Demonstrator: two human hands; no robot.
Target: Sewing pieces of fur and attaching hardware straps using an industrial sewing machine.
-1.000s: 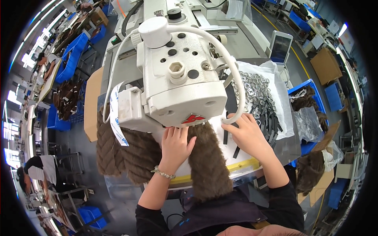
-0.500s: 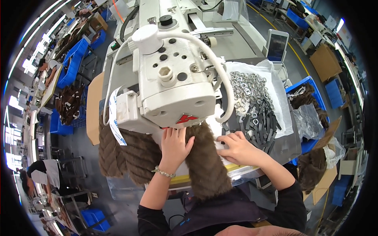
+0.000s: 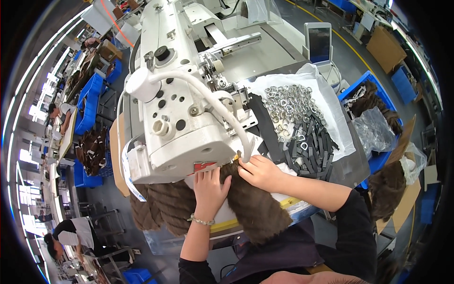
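A strip of brown fur [image 3: 257, 208] runs from beneath the white sewing machine head [image 3: 189, 142] toward me, its near end hanging over the table edge. My left hand [image 3: 210, 191], with a beaded bracelet at the wrist, lies flat along the strip's left side. Its thumb is spread onto the fur, and its fingertips disappear under the machine head. At the strip's upper right edge, my right hand [image 3: 260, 173] is closed, fingers and thumb pinched on the fur beside the machine's white hose [image 3: 227, 113]. The needle area is hidden by the head.
Metal D-rings [image 3: 291, 102] and black strap pieces [image 3: 309, 146] lie heaped on a white sheet [image 3: 336, 128] to the right. More brown fur [image 3: 165, 206] is piled at the left. A small screen [image 3: 318, 42] stands behind. Blue bins [image 3: 378, 163] flank the table.
My right hand has moved left from the table onto the fur's edge and closed there. My left hand stays by the strip. The view has shifted, so the machine appears tilted further left.
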